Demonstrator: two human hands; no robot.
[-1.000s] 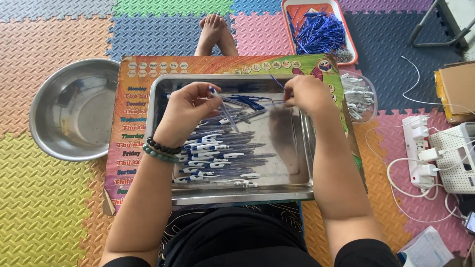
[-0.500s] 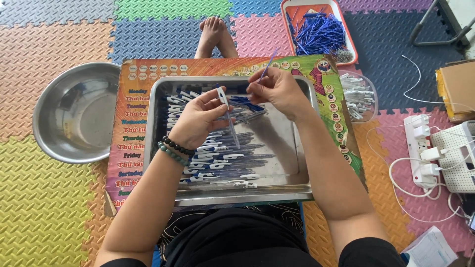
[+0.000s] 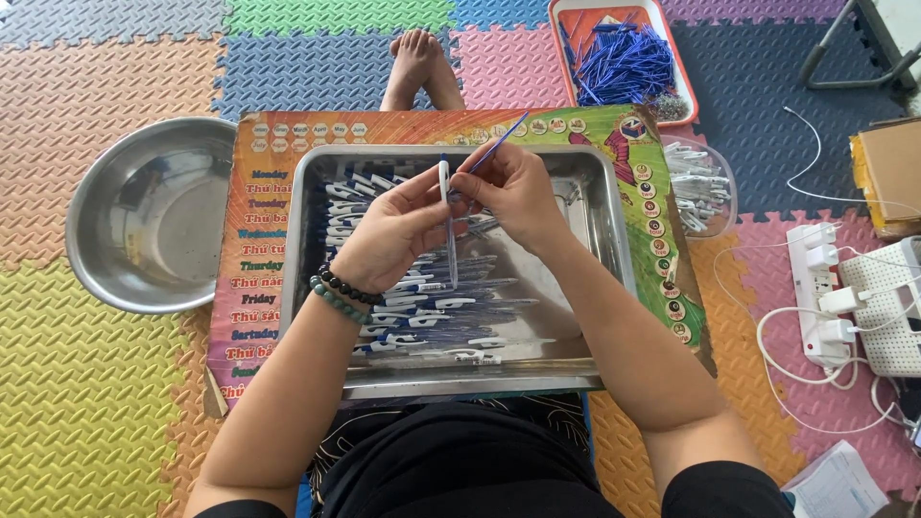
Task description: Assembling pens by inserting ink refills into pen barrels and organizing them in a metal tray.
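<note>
Two hands meet over the steel tray (image 3: 614, 240): left hand (image 3: 398, 230) grasping a pen barrel (image 3: 444, 187), right hand (image 3: 513, 187) pinching a blue refill (image 3: 501, 142), which needs aligning with the barrel's opening.

Colourful printed chart board (image 3: 269, 192) under the tray — cardboard box (image 3: 887, 173) far right.
</note>
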